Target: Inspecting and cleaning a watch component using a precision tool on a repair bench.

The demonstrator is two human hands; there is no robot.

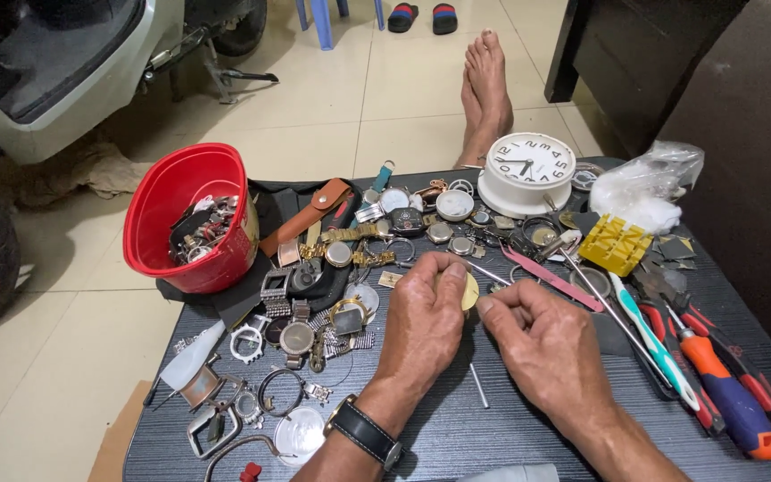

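Observation:
My left hand (423, 317) is curled around a small round pale-yellow watch dial (469, 291) over the middle of the dark table (457, 419). A black wristwatch (363, 432) is strapped on that wrist. My right hand (542, 344) is pinched shut at the dial's right edge, thumb and forefinger touching it; whether a small tool is between the fingers cannot be told. A thin metal pin (479, 386) lies on the table just below both hands.
Loose watches, cases and straps (327, 286) crowd the table's left and back. A red bucket (158, 214) of parts stands far left, a white alarm clock (526, 172) at the back. Screwdrivers and pliers (716, 375), a yellow holder block (615, 244) and a plastic bag (644, 183) sit right.

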